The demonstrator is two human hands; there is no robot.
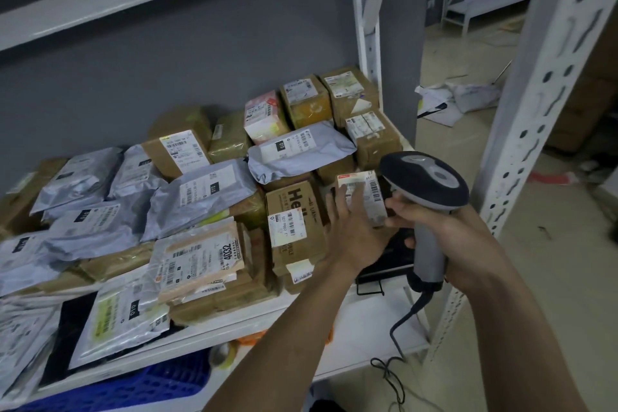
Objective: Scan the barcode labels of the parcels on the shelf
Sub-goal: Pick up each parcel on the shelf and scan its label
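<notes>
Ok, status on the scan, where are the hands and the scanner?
Right hand grips scanner, head over small labelled parcel. Left hand steadies that parcel, fingers across its label. Other parcels crowd the shelf.

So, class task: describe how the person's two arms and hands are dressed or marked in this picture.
Both forearms are bare: no sleeve reaches into view on either. The left hand and the right hand wear no gloves. No watch, ring, bracelet or other marking shows on either wrist or on the fingers that are visible.
</notes>
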